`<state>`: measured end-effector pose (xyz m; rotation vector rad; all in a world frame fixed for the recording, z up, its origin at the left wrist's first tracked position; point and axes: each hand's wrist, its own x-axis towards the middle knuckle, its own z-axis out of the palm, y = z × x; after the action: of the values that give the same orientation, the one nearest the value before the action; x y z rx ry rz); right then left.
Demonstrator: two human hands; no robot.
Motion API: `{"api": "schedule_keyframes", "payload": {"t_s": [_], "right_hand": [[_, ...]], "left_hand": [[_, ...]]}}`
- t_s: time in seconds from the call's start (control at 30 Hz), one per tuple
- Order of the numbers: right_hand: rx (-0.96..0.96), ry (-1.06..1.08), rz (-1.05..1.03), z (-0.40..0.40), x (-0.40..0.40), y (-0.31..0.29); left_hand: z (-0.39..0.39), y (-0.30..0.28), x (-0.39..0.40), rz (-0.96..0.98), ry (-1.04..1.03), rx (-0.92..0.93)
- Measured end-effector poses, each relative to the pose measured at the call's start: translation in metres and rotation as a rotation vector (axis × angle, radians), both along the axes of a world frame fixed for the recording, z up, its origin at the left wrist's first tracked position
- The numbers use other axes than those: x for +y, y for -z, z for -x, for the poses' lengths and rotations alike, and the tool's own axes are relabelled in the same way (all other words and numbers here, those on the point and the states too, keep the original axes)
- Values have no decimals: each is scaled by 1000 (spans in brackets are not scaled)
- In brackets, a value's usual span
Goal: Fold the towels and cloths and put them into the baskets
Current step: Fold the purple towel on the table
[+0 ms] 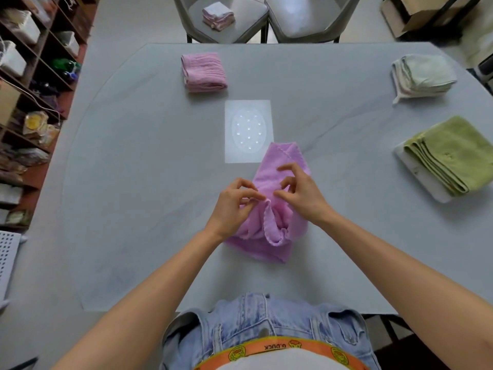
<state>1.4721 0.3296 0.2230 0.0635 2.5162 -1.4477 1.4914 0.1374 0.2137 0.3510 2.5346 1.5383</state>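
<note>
crumpled lilac terry towel point(277, 169) on grey surface point(133, 161), hem pinched between fingers of left hand point(232, 206) and right hand point(301, 193).

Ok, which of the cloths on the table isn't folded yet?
The purple cloth nearest the person, pinched by the left hand and right hand. It lies rumpled; the pink cloth, pale green cloth and olive towel sit as neat folded stacks.

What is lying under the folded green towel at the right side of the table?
A flat white board or tray shows beneath the green towel, sticking out along its near edge. The towel covers the rest, so anything else beneath is hidden.
</note>
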Motion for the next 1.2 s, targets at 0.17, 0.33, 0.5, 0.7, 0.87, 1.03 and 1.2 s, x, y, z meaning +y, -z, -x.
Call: {"api": "schedule_keyframes", "payload": {"t_s": [0.17, 0.33, 0.5, 0.7, 0.87, 1.03, 1.2], "right_hand": [[7, 121, -54, 4, -10, 4], [-6, 144, -23, 7, -14, 5], [-25, 97, 113, 5, -20, 3], [42, 20, 50, 4, -23, 3], [104, -99, -56, 4, -24, 2], [105, -154, -55, 2, -23, 2], [69, -290, -199, 28, 4, -10]], "left_hand": [[10, -8, 11, -93, -189, -85], [16, -8, 11, -103, -210, -121], [15, -7, 11, -62, -139, -115], [12, -6, 11, -55, -118, -88], [13, -5, 11, -11, -93, -59], [17, -5, 7, 88, -89, -26], [75, -24, -16, 336, -205, 122]]}}
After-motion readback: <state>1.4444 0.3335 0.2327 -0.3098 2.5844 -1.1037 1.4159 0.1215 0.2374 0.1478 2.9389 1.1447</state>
